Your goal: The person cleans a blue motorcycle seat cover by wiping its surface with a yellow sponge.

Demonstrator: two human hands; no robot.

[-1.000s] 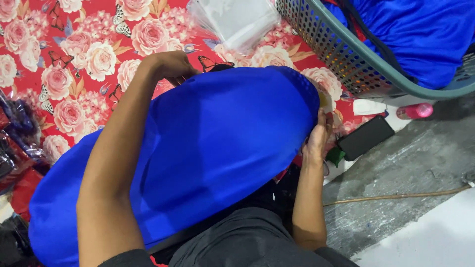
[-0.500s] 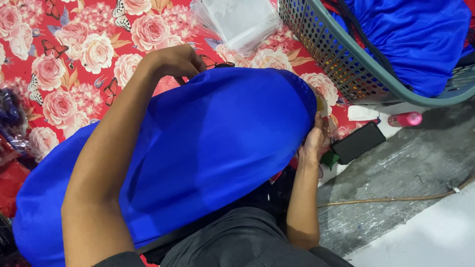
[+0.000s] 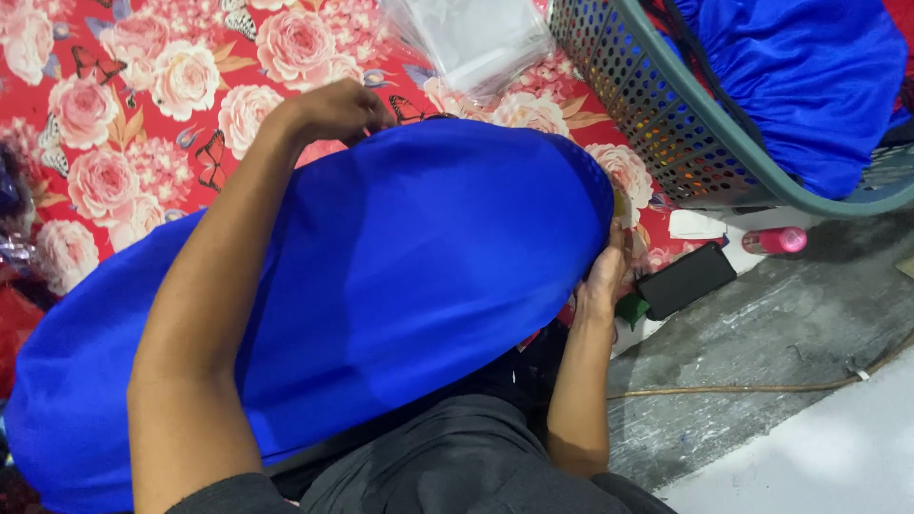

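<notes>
Left hand [image 3: 335, 109] pinches the far edge of the blue cloth [image 3: 400, 286], as it did a moment ago; right hand [image 3: 605, 276] grips its right end. Both have barely moved, so the cloth stays stretched over the lap above the floral mat [image 3: 143, 86], beside the mesh basket [image 3: 666, 124].

Fingertips of both the left hand [image 3: 333, 109] and right hand [image 3: 606, 276] behind blue cloth [image 3: 419, 266], grip unclear.
</notes>
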